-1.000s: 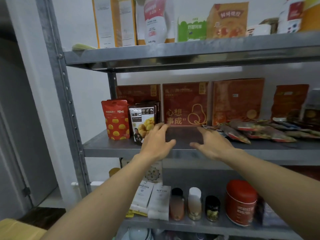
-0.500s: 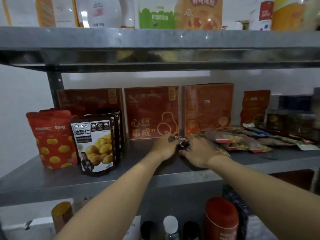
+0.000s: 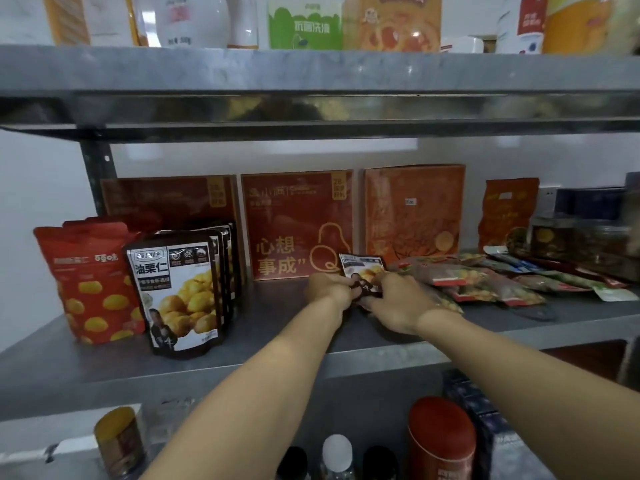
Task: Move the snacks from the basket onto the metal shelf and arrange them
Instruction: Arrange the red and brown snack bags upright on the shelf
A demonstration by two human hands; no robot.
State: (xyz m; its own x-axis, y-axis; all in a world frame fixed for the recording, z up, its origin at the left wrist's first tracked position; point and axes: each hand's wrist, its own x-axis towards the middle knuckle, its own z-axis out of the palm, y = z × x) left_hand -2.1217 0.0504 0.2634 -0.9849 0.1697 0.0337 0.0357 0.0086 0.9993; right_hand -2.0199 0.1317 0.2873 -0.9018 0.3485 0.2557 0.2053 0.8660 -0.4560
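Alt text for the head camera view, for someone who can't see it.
The left hand and right hand hold a small dark packet at the metal shelf, before red boxes. Dark pouches stand left; flat packs lie right.

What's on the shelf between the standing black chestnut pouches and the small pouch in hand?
Nothing; the head view shows only bare metal shelf between the black chestnut pouches and the small pouch.

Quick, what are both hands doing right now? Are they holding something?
Left hand: curled, gripping the small dark snack packet.
Right hand: curled, gripping the same packet.
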